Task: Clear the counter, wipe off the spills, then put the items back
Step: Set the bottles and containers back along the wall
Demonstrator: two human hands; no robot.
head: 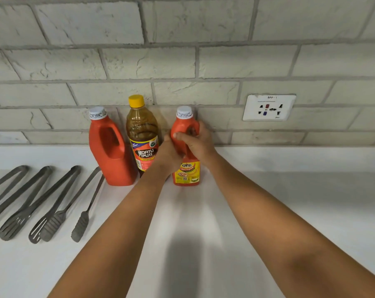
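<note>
A: Where would you put this in the job?

B: Late, I'd judge. The white counter shows no spill I can make out, and things stand in order along the wall. The UFC ketchup bottle is upright on the counter at about twelve o'clock, near the brick wall, and looks like the item being set back.

A: And the hands?

B: The right hand has its fingers curled round the bottle's handle, thumb on the front. The left hand is against the bottle's left side, but I cannot tell whether its fingers grip or only steady it.

A: What else is already placed?

B: At eleven o'clock, the Datu Puti bottle with a yellow cap, and left of it a second red jug, label turned away. Several metal tongs lie in a row at nine o'clock.

A: Anything unclear?

B: No cloth is in view, so wiping can't be confirmed. The leftmost tongs are cut off by the edge. A wall socket sits at one o'clock; whether more items wait out of view, I can't say.
</note>
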